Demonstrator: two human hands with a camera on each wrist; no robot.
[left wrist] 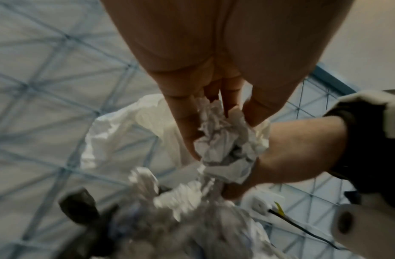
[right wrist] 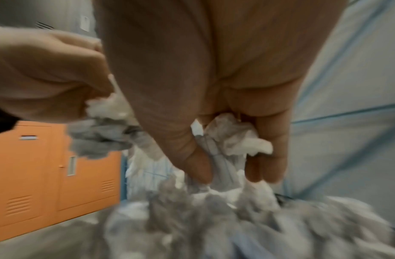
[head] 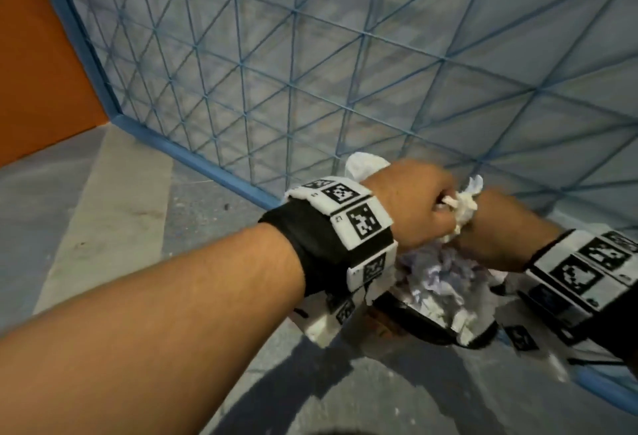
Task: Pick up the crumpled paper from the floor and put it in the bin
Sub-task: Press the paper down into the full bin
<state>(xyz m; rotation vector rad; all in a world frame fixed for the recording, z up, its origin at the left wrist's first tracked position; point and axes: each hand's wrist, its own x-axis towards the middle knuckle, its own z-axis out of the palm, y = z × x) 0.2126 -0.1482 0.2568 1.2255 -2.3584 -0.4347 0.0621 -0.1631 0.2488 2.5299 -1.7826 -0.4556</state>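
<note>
Both hands meet just above the bin (head: 419, 326), whose black rim shows below them. My left hand (head: 436, 208) grips a white crumpled paper (left wrist: 227, 157) with curled fingers and thumb. Close on its right, my right hand (right wrist: 233, 175) pinches crumpled paper (right wrist: 234, 138) between thumb and fingers. The wads touch between the hands (head: 462, 207); I cannot tell whether they are one piece or two. The bin is heaped with more crumpled paper (head: 445, 282), right under the fingertips. The wrist views are blurred low down.
A blue wire-mesh panel (head: 310, 72) stands directly behind the bin. A white plastic bag (head: 362, 165) hangs at the bin's far side. Orange lockers (right wrist: 36, 175) stand to the left. Grey floor (head: 121, 227) spreads to the left and front.
</note>
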